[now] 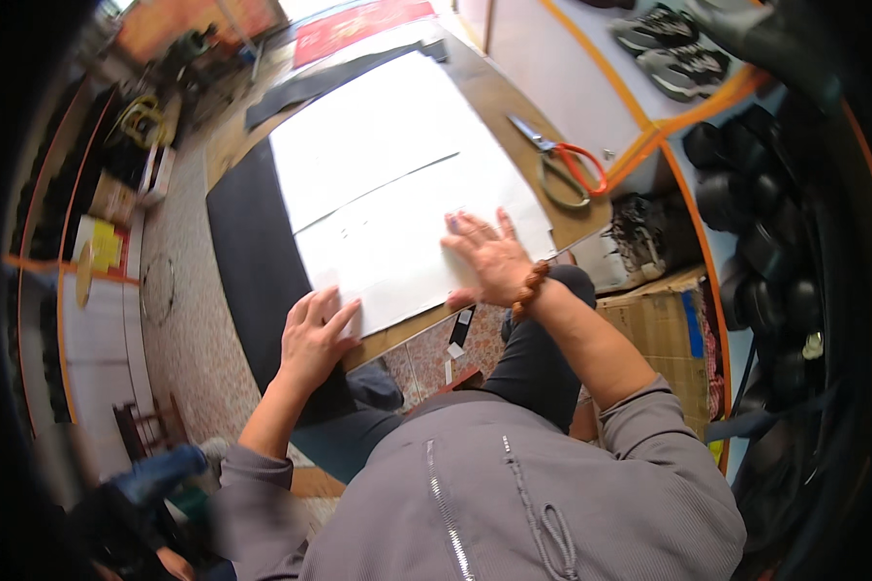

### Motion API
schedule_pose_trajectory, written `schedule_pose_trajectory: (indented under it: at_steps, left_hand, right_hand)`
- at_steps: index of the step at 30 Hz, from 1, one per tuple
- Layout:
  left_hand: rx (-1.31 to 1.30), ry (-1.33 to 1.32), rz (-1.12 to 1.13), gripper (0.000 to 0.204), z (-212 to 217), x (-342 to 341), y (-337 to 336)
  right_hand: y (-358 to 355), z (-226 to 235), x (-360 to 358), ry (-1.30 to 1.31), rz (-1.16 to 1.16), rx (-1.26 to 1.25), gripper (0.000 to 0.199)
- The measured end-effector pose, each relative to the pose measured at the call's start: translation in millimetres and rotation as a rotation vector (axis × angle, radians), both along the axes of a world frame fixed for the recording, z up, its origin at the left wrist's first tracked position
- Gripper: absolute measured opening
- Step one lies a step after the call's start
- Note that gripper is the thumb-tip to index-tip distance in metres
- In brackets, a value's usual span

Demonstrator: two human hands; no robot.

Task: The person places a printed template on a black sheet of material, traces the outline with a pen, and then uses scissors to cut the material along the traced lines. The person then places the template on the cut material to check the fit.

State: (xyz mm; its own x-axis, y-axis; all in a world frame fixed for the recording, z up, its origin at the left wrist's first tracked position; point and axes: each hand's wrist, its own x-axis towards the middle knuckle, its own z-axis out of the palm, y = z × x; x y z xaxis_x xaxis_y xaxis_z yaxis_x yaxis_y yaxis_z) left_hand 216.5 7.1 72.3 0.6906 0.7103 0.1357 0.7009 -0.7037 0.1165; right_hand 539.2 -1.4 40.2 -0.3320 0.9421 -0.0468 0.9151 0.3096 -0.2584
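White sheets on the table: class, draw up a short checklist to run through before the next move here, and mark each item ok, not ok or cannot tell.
1. Left hand flat on the near corner of the white sheet: ok.
2. Right hand pressing the sheet's near edge: ok.
3. Sheet lying flat on the table: ok.
4. Scissors clear of both hands, on the table to the right: ok.
5. Black sheet lined up under the white one: cannot tell.
6. Pencil marks on the sheet readable: cannot tell.

Workshop: cutting table [513, 107], scissors [567, 165], stacked black parts [746, 194].
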Motion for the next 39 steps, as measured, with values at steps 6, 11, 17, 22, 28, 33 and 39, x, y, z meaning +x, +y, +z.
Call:
schedule_pose_trajectory:
  at_steps: [6, 11, 17, 22, 28, 33, 39]
  left_hand:
    - [-0.155, 0.069, -0.055, 0.077, 3.8, 1.4, 15.0]
    - [-0.135, 0.166, -0.062, 0.075, 12.0, 4.4, 17.0]
    - [-0.145, 0.375, -0.110, 0.075, 41.6, 28.4, 30.1]
    - [-0.224, 0.310, -0.046, 0.061, 44.5, 57.8, 91.6]
    - [-0.019, -0.101, 0.123, 0.035, -4.5, 121.1, 237.8]
    - [0.010, -0.245, 0.344, 0.030, -25.5, 174.7, 345.9]
    - [-0.103, -0.263, 0.477, 0.029, -36.1, 219.0, 414.1]
  right_hand:
    - [-4.1, -0.8, 4.4, 0.123, 0.042, 0.098, 0.084]
    - [-14.1, 1.3, 27.0, 0.131, -0.006, 0.220, 0.080]
    - [-18.1, -2.1, 45.3, 0.137, -0.067, 0.241, 0.083]
    - [-16.5, -0.3, 45.4, 0.130, -0.066, 0.198, 0.083]
    - [-13.6, 8.2, 47.4, 0.126, -0.058, 0.179, 0.083]
    - [-10.2, 9.8, 49.4, 0.144, -0.048, 0.149, 0.079]
    - [-6.9, 7.9, 51.7, 0.117, -0.038, 0.177, 0.078]
